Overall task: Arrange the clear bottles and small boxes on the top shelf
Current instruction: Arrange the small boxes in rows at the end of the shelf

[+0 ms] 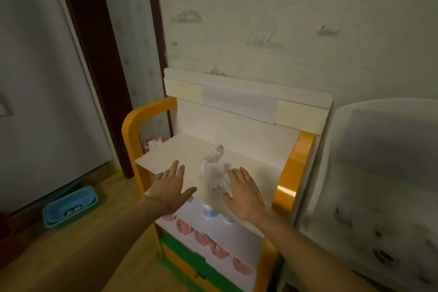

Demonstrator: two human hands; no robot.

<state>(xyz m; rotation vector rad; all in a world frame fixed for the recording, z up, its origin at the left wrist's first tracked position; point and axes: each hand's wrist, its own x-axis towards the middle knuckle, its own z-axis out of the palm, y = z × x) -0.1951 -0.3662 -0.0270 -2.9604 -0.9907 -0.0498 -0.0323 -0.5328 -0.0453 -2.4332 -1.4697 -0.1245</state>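
Observation:
A small white shelf unit with orange side rails (294, 168) stands against the wall. On its top shelf (180, 149) clear bottles (213, 168) stand in a blurred cluster near the middle. My left hand (171, 185) hovers flat just left of them, fingers straight. On the other side of the bottles my right hand (244, 193) lies flat as well, fingers spread. Neither hand holds anything. I cannot make out any small boxes on the top shelf.
The lower shelf holds a row of pink cups (201, 237) and white bottles with blue bands (211, 212). A blue basket (71, 206) sits on the wooden floor at left. A white patterned chair or cushion (379, 185) stands close on the right.

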